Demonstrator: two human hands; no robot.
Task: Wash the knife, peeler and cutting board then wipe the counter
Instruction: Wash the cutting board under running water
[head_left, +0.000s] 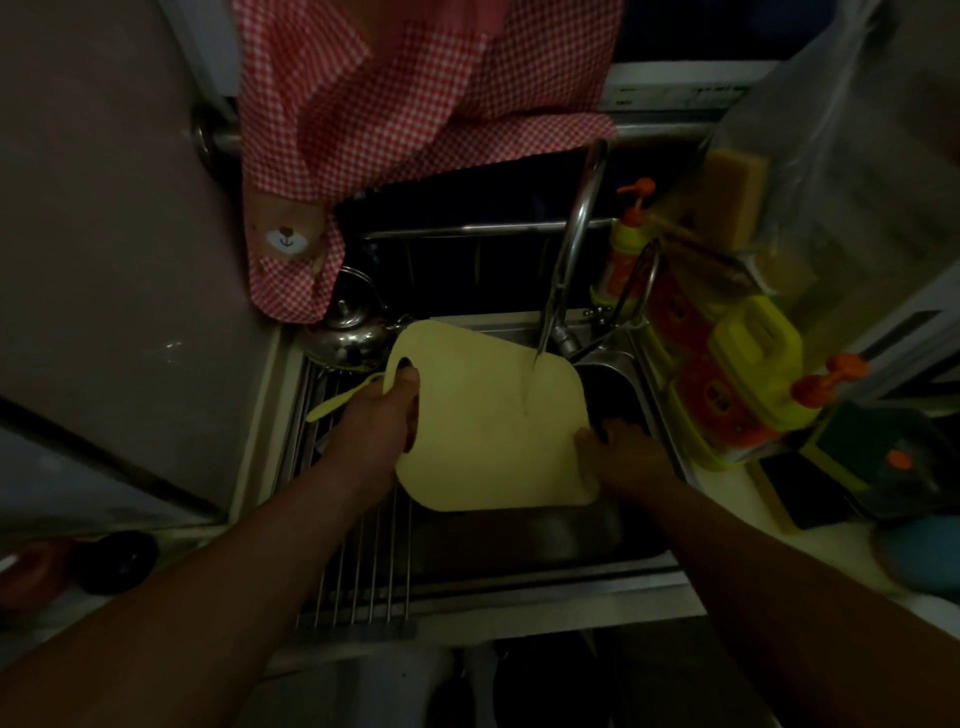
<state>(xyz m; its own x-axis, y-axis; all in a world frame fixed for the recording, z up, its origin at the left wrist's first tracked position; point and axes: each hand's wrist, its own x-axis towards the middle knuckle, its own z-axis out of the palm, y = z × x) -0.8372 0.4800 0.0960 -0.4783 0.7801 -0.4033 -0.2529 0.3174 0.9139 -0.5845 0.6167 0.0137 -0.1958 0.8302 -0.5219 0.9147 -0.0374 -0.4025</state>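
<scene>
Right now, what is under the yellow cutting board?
The sink lies under the cutting board, with a wire rack at its left. The board covers most of the basin, so anything inside is hidden.

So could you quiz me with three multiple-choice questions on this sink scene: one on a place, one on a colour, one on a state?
1. Where does the water land?
A. on the cutting board
B. on the kettle
C. on the counter

2. What colour is the cloth hanging above?
A. plain blue
B. red-and-white check
C. green stripes

3. How is the board held?
A. lying flat, untouched
B. by one hand only
C. by both hands

Answers: 1 A, the stream from the tap hits the board; 2 B, small checks show; 3 C, the left hand and right hand each grip an edge.
</scene>
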